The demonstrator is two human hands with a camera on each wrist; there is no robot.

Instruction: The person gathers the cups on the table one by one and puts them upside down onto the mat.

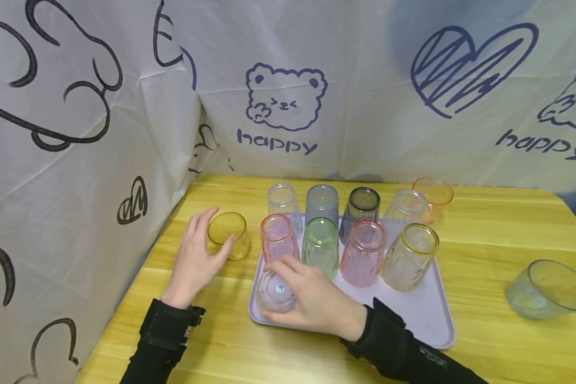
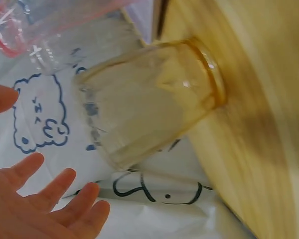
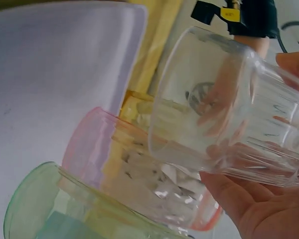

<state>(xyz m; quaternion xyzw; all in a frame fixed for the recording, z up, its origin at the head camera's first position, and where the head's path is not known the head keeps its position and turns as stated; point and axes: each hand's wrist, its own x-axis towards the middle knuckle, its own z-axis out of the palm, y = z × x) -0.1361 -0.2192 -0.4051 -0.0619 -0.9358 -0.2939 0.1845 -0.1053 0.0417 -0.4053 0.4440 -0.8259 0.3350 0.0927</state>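
Note:
My right hand (image 1: 312, 298) grips a clear glass (image 3: 204, 99) near its base, wide mouth down, over the front left corner of the lilac tray (image 1: 413, 320). To the left of the tray, an amber glass (image 1: 240, 246) stands upright on the table. My left hand (image 1: 199, 256) is around the amber glass in the head view, fingers spread; the left wrist view shows its fingertips (image 2: 65, 179) apart from the glass wall. Upside-down glasses fill the tray's back, among them a pink-rimmed glass (image 1: 279, 240) and a green glass (image 1: 320, 250) just behind the held one.
Also upside down on the tray are a pink glass (image 1: 362, 261), a yellow-rimmed glass (image 1: 408, 261), a dark grey glass (image 1: 360, 213) and a blue one (image 1: 322, 202). An orange-rimmed glass (image 1: 434, 194) stands behind the tray. Far right sits a pale bluish glass (image 1: 533, 296).

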